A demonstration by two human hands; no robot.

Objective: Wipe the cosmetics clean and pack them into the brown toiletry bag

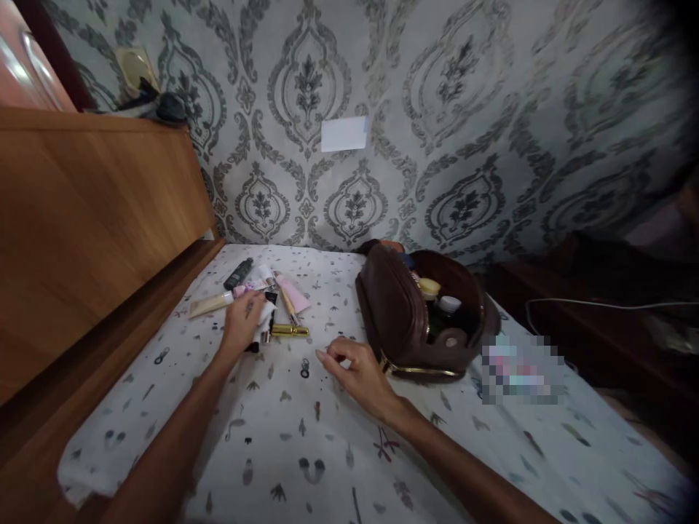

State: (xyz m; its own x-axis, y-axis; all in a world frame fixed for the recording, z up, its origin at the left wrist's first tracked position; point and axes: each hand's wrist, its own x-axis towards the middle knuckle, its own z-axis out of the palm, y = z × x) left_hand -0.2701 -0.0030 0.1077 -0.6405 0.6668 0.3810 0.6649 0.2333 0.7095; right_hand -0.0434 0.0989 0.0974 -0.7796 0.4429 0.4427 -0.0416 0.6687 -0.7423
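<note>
My left hand (pixel 243 320) is over a loose group of cosmetics at the left, its fingers bent down beside a white tube (pixel 266 313); what they grip, if anything, is hidden. A gold tube (pixel 290 330) lies just right of it. Around the hand are a beige tube (pixel 210 304), a dark bottle (pixel 239 274) and a pink tube (pixel 293 292). My right hand (pixel 352 367) hovers near the middle with thumb and curled fingers close together. Beside it stands an open brown bag (pixel 393 302) holding a yellow-lidded jar (pixel 429 288) and a white-lidded jar (pixel 449 304).
A patterned white cloth (pixel 295 451) covers the surface. A wooden cabinet (pixel 98 233) stands along the left, and a patterned wall (pixel 354 182) rises behind. A blurred-out item (pixel 523 370) lies right of the bag. A white cable (pixel 579 300) runs at the far right.
</note>
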